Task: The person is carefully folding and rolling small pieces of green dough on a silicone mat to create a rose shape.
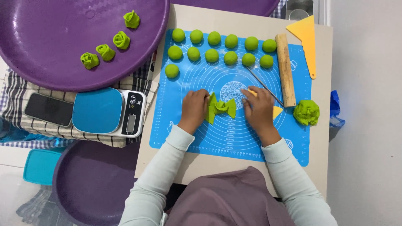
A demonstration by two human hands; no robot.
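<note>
A flattened, folded piece of green dough lies in the middle of the blue silicone mat. My left hand pinches its left edge. My right hand touches its right edge and covers part of a small yellow scraper. Several green dough balls sit in rows at the far side of the mat. A wooden rolling pin and a thin metal stick lie to the right of my right hand.
A large purple tray at the upper left holds several rose-shaped green dough pieces. A kitchen scale and a phone rest on a checked cloth. A green dough lump and a yellow scraper lie at the right. Another purple tray sits lower left.
</note>
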